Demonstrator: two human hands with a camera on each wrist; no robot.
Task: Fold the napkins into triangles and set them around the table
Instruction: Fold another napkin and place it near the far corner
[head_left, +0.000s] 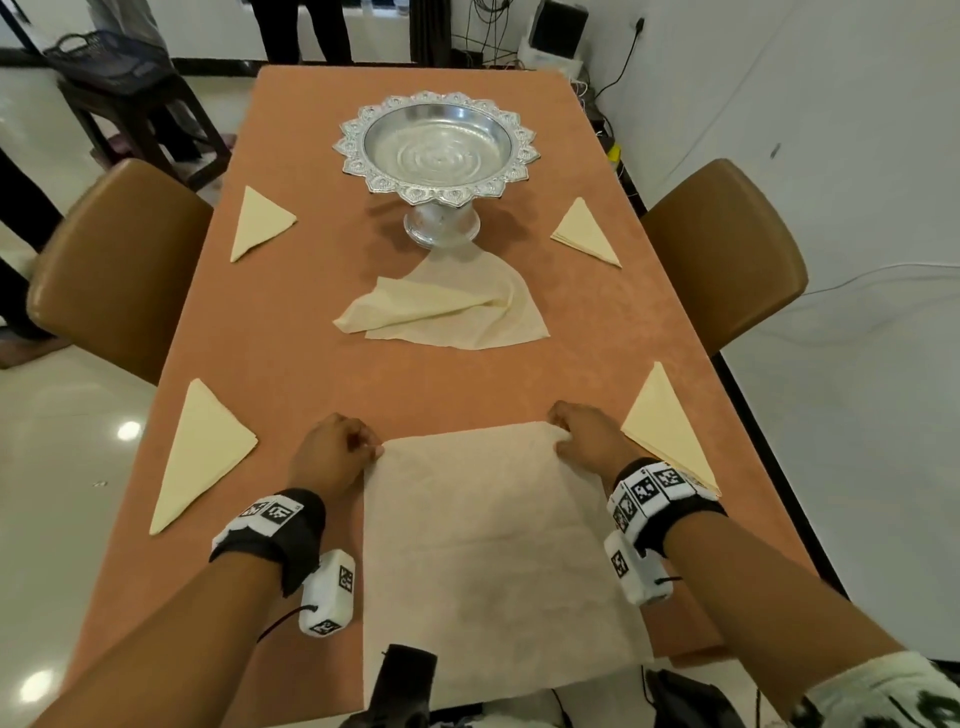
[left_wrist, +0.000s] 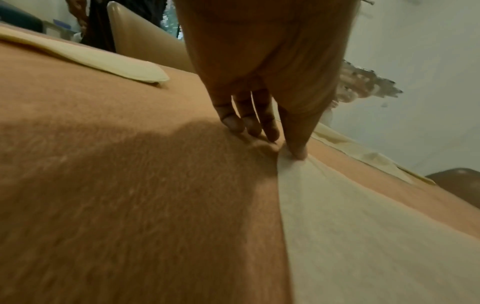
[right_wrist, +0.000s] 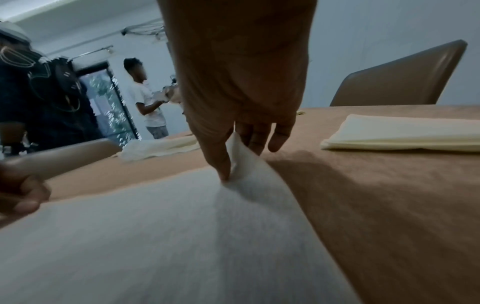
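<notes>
A cream napkin (head_left: 488, 545) lies flat and unfolded at the near edge of the orange table (head_left: 311, 364), hanging slightly over it. My left hand (head_left: 376, 449) pinches its far left corner (left_wrist: 291, 162), thumb on the cloth and the other fingers (left_wrist: 249, 123) curled on the table beside it. My right hand (head_left: 561, 439) pinches the far right corner (right_wrist: 241, 162), which stands slightly lifted between thumb and fingers. Several napkins folded into triangles lie along both long sides, the nearest at left (head_left: 202, 452) and right (head_left: 667, 421). One loose crumpled napkin (head_left: 447, 306) lies mid-table.
A silver pedestal bowl (head_left: 436, 140) stands beyond the crumpled napkin. Brown chairs stand at the left (head_left: 114, 260) and right (head_left: 727, 249) sides. People stand past the far end (head_left: 306, 26). A white wall runs close along the right.
</notes>
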